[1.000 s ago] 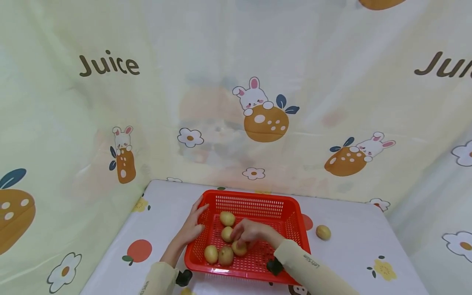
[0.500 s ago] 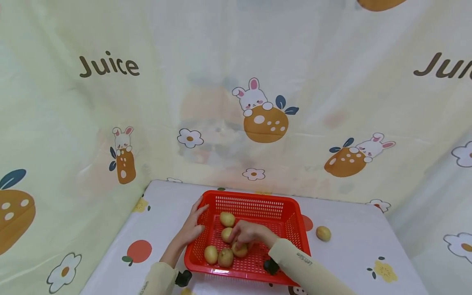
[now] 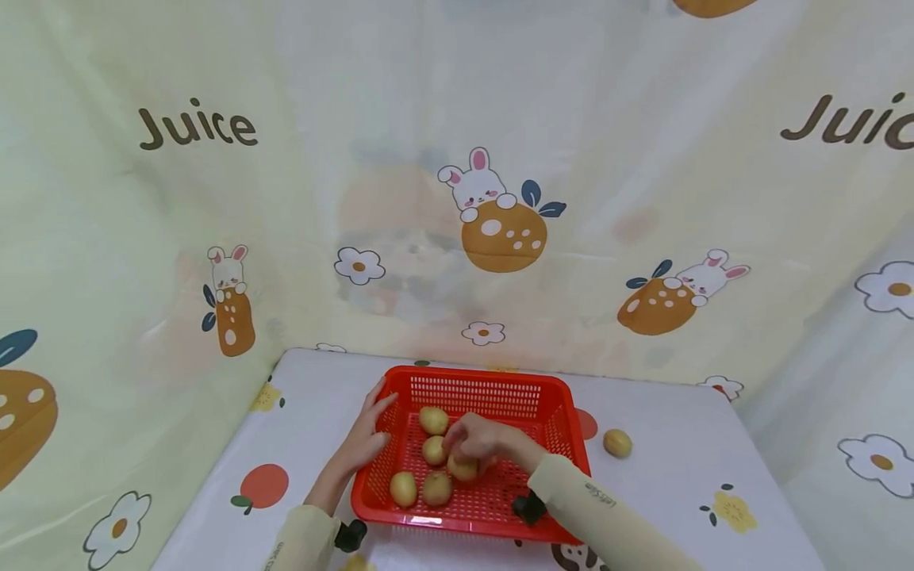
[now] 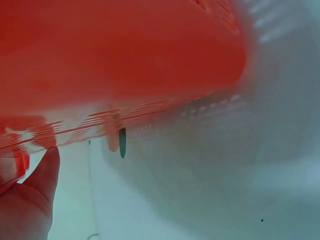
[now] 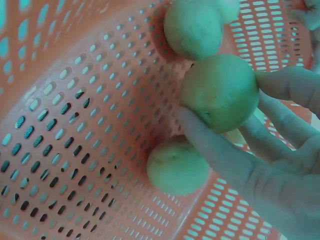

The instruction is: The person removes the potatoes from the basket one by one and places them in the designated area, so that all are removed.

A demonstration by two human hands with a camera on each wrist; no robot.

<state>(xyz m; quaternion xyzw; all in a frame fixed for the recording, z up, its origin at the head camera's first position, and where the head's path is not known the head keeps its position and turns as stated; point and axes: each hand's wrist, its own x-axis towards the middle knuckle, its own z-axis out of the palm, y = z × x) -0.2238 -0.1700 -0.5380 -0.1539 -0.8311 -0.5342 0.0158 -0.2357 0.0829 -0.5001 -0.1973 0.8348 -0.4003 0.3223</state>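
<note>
A red plastic basket [image 3: 464,519] with slotted walls stands on the table. My right hand [image 3: 478,438] is inside it, pinching a yellow-brown potato [image 5: 220,92] between thumb and fingers. Several other potatoes lie on the basket floor to the left of that hand, among them a browner one [image 3: 437,488] and a pale one [image 3: 403,489]. My left hand [image 3: 362,438] rests on the basket's left rim with its fingers fairly straight and spread. In the left wrist view only part of this hand shows, beside the basket's red wall [image 4: 125,50].
One lone potato [image 3: 617,443] lies on the printed tablecloth [image 3: 671,492], right of the basket. A patterned curtain [image 3: 400,119] hangs behind the table and along its sides. Each wrist carries a black camera mount.
My right hand has come up slightly, raising the pinched potato a little from beside the browner one. The left hand stays at the rim. The head view has shifted slightly.
</note>
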